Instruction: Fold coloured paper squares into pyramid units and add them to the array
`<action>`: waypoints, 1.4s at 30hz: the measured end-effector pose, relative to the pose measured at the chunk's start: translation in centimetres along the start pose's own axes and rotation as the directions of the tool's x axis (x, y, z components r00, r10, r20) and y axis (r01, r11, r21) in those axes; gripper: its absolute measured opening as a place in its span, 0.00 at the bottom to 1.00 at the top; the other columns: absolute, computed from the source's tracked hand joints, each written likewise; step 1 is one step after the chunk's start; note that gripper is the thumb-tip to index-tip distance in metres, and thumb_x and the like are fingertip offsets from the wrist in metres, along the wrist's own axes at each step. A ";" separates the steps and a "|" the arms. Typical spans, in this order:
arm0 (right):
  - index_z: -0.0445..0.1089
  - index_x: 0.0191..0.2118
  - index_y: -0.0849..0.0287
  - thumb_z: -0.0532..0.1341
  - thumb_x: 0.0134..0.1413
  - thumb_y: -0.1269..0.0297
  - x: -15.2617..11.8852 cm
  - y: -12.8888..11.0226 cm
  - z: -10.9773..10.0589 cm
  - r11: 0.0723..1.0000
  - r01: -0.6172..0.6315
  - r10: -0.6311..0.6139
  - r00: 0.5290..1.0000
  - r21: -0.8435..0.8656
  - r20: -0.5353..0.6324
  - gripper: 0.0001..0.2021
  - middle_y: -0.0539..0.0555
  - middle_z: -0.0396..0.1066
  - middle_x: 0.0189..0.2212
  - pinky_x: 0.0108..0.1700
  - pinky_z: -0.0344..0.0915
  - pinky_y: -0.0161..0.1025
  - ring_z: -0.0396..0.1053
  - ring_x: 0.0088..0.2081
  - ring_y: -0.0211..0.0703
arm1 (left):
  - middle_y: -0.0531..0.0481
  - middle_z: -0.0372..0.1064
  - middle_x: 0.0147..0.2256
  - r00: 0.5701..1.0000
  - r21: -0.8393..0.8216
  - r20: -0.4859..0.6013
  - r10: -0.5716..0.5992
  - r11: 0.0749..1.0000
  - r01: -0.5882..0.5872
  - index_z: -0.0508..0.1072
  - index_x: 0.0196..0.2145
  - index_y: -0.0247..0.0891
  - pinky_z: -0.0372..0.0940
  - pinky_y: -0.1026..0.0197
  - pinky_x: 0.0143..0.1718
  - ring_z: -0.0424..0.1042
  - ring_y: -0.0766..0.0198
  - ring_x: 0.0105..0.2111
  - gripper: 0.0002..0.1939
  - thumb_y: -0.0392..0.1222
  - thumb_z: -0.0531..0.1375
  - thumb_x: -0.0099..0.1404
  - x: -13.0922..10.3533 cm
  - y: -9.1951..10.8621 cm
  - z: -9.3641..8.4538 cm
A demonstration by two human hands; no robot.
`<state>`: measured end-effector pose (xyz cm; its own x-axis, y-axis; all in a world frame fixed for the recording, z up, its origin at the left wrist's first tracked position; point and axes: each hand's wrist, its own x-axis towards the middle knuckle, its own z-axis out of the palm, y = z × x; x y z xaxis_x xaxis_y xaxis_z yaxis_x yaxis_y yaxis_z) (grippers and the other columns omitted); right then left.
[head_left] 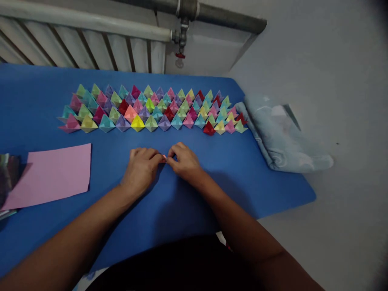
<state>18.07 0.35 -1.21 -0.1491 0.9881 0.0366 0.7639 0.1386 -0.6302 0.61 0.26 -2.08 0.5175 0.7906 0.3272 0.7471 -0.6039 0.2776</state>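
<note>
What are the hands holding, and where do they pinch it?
A tiny pink piece of paper, mostly hidden. The left hand and right hand pinch it between their fingertips, one at each side, just above the blue mat.

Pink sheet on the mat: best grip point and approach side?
Take the pink sheet at its right corner nearest the person, coming from the right. It lies flat on the blue mat, so only an edge can be lifted; that corner has bare mat around it, while the left end abuts a dark object. Probably a pinch after sliding a fingertip under.
</note>
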 end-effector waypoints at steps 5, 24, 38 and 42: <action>0.67 0.28 0.58 0.63 0.56 0.70 0.3 -0.1 -0.3 0.999 -0.036 0.036 0.999 0.015 0.040 0.07 0.48 0.63 0.32 0.38 0.56 0.36 0.61 0.35 0.37 | 0.42 0.78 0.43 0.993 0.079 -0.023 0.118 0.990 -0.116 0.77 0.47 0.39 0.61 0.46 0.47 0.74 0.55 0.39 0.15 0.35 0.51 0.72 -1.3 0.4 0.2; 0.69 0.26 0.60 0.66 0.49 0.76 1.3 -0.2 -1.0 0.996 -0.077 0.069 0.988 0.054 0.138 0.08 0.45 0.61 0.30 0.34 0.56 0.33 0.59 0.30 0.32 | 0.41 0.76 0.46 0.980 0.036 -0.006 0.201 0.979 -0.201 0.76 0.51 0.41 0.60 0.40 0.54 0.73 0.52 0.43 0.21 0.30 0.49 0.69 -2.9 -0.7 0.1; 0.70 0.27 0.59 0.69 0.48 0.70 1.6 -0.7 -1.0 0.994 -0.105 0.109 0.986 -0.039 0.126 0.06 0.45 0.61 0.29 0.34 0.56 0.34 0.60 0.31 0.34 | 0.42 0.76 0.47 0.982 0.047 -0.033 0.185 0.982 -0.183 0.76 0.50 0.41 0.60 0.43 0.52 0.72 0.53 0.43 0.19 0.31 0.49 0.70 -2.9 -0.6 0.4; 0.70 0.28 0.59 0.68 0.51 0.69 1.3 -0.7 -0.9 0.995 -0.098 0.098 0.986 -0.004 0.137 0.06 0.46 0.61 0.30 0.35 0.56 0.34 0.60 0.32 0.34 | 0.40 0.77 0.46 0.989 0.043 -0.018 0.149 0.988 -0.148 0.76 0.50 0.39 0.62 0.45 0.48 0.73 0.53 0.42 0.19 0.34 0.48 0.72 -3.1 -0.8 0.0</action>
<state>17.94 1.59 -0.02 -0.1580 0.9786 -0.1319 0.7773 0.0409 -0.6279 -1.56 -1.68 -3.29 0.6156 0.6898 0.3809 0.6795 -0.7095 0.1868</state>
